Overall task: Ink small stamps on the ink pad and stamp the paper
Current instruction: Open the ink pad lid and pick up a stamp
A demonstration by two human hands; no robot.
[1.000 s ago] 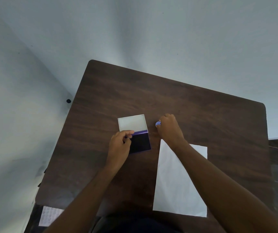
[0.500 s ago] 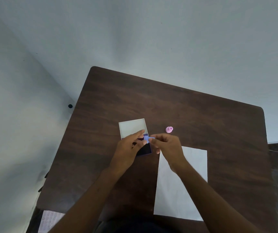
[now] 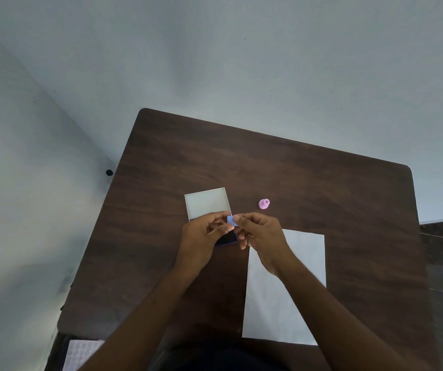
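Observation:
A small blue stamp [image 3: 231,220] is pinched between the fingertips of my right hand [image 3: 259,236], with the fingers of my left hand [image 3: 204,236] touching it from the left. Both hands hover over the open ink pad [image 3: 227,239], whose dark pad is mostly hidden under them. Its pale lid [image 3: 206,202] lies flat behind. A pink stamp [image 3: 264,204] stands alone on the table to the right. A white sheet of paper [image 3: 287,295] lies at the near right, partly under my right forearm.
The dark wooden table [image 3: 322,199] stands against pale walls in a corner. A white textured sheet [image 3: 79,353] shows below the table's near-left corner. A small black knob [image 3: 109,172] sits on the left wall.
My right hand picked the blue stamp up from beside the lid and carried it left over the ink pad. My left hand lifted off the pad's edge to meet it. The pink stamp became visible.

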